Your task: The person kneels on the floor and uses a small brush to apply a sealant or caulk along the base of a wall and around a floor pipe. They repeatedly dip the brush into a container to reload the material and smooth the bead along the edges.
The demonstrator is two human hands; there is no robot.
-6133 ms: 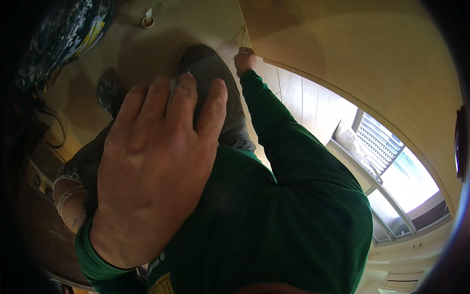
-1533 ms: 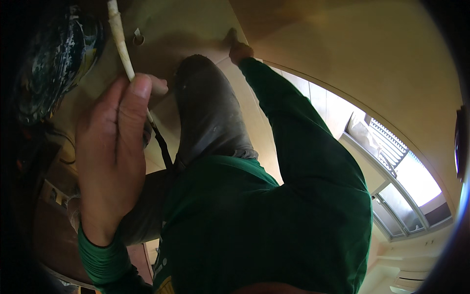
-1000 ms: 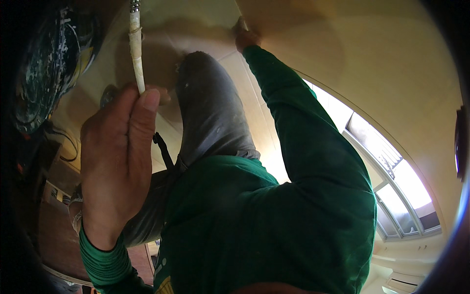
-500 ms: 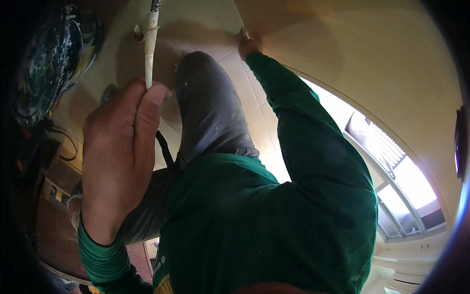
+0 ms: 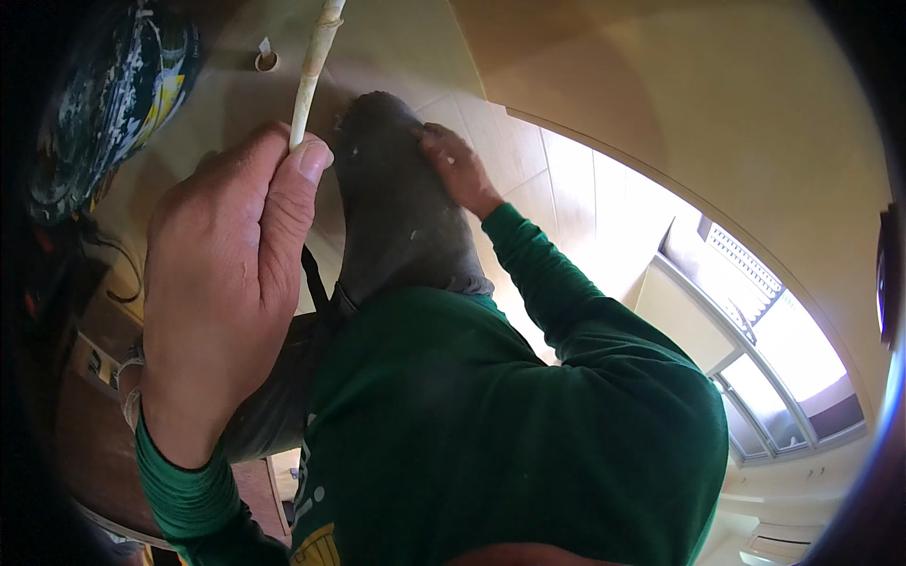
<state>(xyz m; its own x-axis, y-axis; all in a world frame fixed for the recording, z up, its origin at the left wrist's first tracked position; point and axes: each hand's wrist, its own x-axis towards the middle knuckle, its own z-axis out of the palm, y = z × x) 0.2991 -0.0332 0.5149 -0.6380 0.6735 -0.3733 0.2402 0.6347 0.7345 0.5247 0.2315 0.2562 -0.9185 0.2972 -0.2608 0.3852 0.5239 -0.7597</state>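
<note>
My left hand (image 5: 222, 274) is closed, thumb and forefinger pinching the lower end of a thin off-white rod (image 5: 313, 80) that looks wrapped in places. The rod slants up and slightly right, leaving the view at the top edge. My right hand (image 5: 460, 170) is beside the knee of my dark grey trouser leg (image 5: 392, 208), fingers bent together and seeming to touch the cloth. Anything small between those fingertips is too hard to make out.
A short round tube end (image 5: 267, 62) stands beyond my left hand. A dark, white-smeared bag (image 5: 113, 113) lies at far left. A broad cream panel (image 5: 679, 104) curves along the right, with a bright window (image 5: 793, 349) below it.
My right hand has come back from the panel's edge to my knee. The rod in my left hand has tilted to the right, and its dark ribbed upper part is out of view.
</note>
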